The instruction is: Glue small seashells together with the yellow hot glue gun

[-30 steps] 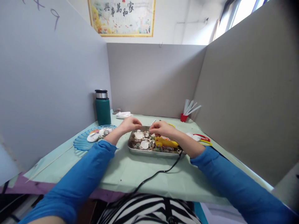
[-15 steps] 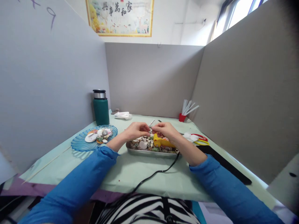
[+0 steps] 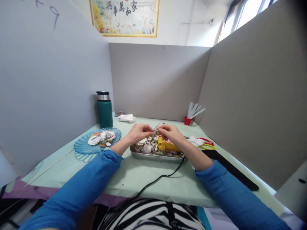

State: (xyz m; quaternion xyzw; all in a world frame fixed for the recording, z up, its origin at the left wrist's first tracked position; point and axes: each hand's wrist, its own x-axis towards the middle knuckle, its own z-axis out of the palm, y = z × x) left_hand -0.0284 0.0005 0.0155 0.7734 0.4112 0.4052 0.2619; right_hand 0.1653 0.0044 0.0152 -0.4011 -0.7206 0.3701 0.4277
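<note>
Both hands close together over the metal tray (image 3: 155, 157) of shells (image 3: 147, 148).
Left hand (image 3: 141, 132) and right hand (image 3: 171, 133): fingertips drawn narrow, nearly meeting above the tray's far side; a small greyish piece shows between them, but cannot tell whether either hand grips it. Yellow glue gun (image 3: 168, 146) lies on the shells in the tray, below the right hand. Blue plate (image 3: 81, 144) with more shells: left of tray. Green bottle (image 3: 105, 114): behind and left of tray. Red cup (image 3: 187, 121) of white sticks: behind and right of tray. Writing: poster (image 3: 127, 22) on the wall high beyond tray, large characters, right to left, 家和萬事興; smaller text illegible. Partition (image 3: 48, 80) left of tray: purple handwriting (image 3: 55, 14), one mark like a "9", others partly cut off.
</note>
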